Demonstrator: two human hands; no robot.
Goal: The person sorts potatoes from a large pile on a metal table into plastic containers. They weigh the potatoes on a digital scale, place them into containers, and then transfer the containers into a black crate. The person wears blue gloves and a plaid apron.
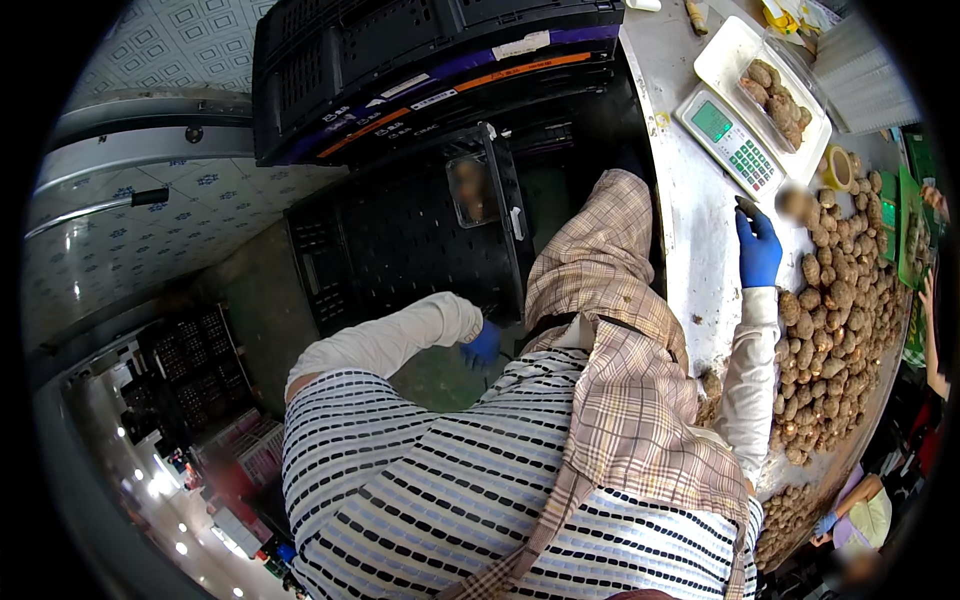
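My right hand [760, 247], in a blue glove with dark-soiled fingertips, is over the metal tabletop [701, 255], just below a digital scale [731, 142]. Its fingers are slightly apart and nothing shows between them. On the scale's white pan [724, 56] sits a clear plastic tray of brown taro-like tubers [776, 101]. My left hand [480, 345], also blue-gloved, hangs low beside the near corner of a black plastic crate [405, 247]; its fingers are partly hidden. Inside that crate lies a clear plastic box [471, 191] whose contents are blurred.
A large heap of tubers [832, 330] covers the table's right side. A roll of tape [840, 166] stands by the scale. Stacked black crates [442, 67] rise ahead. Another person's hand [930, 292] is near a green crate [911, 225] across the table.
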